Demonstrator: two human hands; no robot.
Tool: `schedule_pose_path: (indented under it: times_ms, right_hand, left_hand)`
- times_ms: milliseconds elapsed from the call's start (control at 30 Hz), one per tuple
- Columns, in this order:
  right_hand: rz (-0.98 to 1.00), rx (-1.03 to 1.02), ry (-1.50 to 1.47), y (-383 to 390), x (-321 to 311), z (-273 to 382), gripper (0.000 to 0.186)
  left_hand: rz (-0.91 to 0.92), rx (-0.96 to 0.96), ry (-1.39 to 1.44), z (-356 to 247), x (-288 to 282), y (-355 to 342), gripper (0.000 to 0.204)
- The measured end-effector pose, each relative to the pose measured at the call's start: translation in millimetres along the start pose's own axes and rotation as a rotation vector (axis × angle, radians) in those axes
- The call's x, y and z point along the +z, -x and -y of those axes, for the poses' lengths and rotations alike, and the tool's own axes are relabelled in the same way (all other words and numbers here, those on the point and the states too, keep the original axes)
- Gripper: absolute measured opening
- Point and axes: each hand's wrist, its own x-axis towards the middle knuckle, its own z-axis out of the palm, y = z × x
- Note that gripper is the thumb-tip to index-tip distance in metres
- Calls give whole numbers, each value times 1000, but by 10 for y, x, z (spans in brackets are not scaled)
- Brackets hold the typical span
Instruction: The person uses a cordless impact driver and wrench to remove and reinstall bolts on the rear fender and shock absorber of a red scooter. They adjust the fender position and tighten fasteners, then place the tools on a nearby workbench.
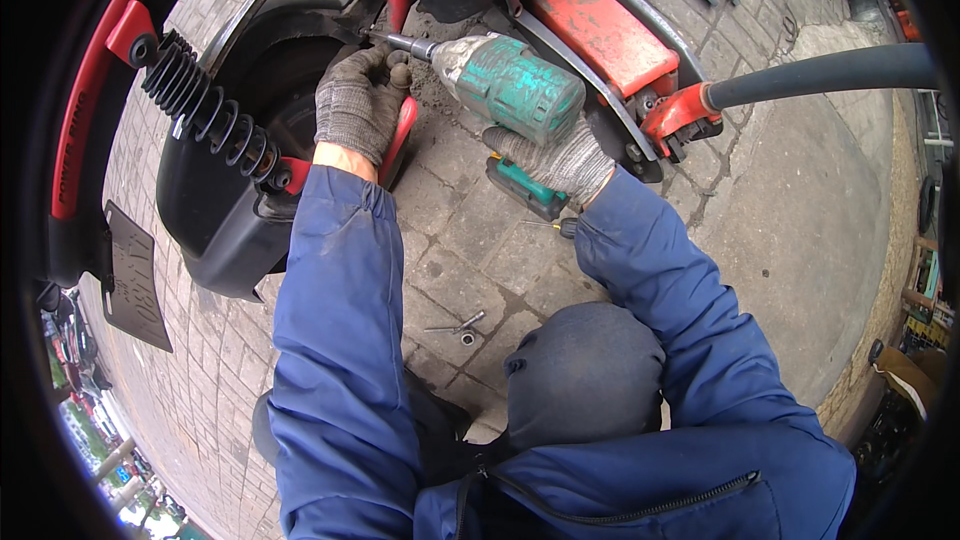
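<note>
My right hand [562, 155], in a grey knitted glove, grips the handle of a teal cordless impact wrench [520, 88]. The wrench lies nearly level, its socket [408, 44] pointing left at the edge of a black rear mudguard [205, 215]. Close below that tip is my left hand [358, 105], gloved too, its fingers bent beside the mudguard and a red frame arm [403, 130]. Whatever those fingers pinch is too small to make out. The end of the socket's shaft meets the dark bracket, where the fastener is hard to see.
A black coil shock absorber [212, 108] and a licence plate [137, 275] are at left. A red floor jack [600, 25] with a black handle [820, 75] stands at right. On the paving lie a screwdriver [566, 227], a small metal tool [457, 324] and a socket [467, 338].
</note>
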Motion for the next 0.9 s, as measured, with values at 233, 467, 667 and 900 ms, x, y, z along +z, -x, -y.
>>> schedule_pose_path:
  times_ms: [233, 467, 667, 900]
  right_hand:
    - [-102, -99, 159, -27, 22, -35, 51]
    - [-8, -5, 131, -17, -38, -2, 55]
    - [2, 18, 72, 3, -90, 33, 57]
    - [-47, -64, 231, -28, 22, -31, 54]
  left_hand:
    - [-75, 107, -112, 86, -16, -35, 20]
    - [-23, 42, 19, 58, -7, -21, 17]
    - [-56, -293, 621, -93, 32, 19, 25]
    - [-127, -336, 703, -141, 53, -31, 14]
